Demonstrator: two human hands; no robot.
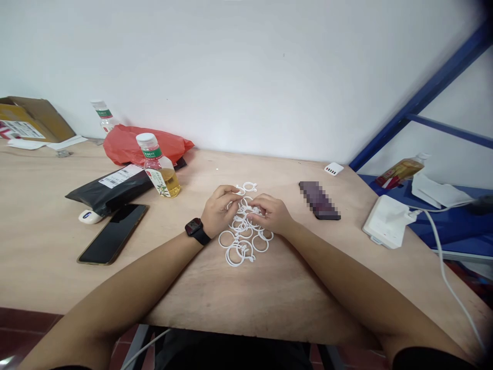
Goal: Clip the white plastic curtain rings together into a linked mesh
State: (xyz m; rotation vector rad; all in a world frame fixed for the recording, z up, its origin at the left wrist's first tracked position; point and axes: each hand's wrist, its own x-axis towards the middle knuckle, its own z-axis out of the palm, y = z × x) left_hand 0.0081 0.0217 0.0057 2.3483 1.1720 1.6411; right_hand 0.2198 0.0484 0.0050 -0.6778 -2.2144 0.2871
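A loose pile of several white plastic rings (243, 234), each with a small tab like a curtain ring, lies on the wooden table in front of me. At the pile's upper left, my left hand (219, 208) pinches one white ring (241, 190) between thumb and fingers; a dark watch is on that wrist. My right hand (272, 215) is over the pile's right side, fingers curled and close to the rings. What sits between those fingertips is too small to make out. Another white ring (250, 187) lies just beyond both hands.
To the left are a bottle of yellow drink (169, 180), a black parcel (111, 189), a red plastic bag (127, 144) and a phone (113, 234). On the right lie a second phone (319, 200), a white charger (387, 221) with a cable, and a small white box (333, 168).
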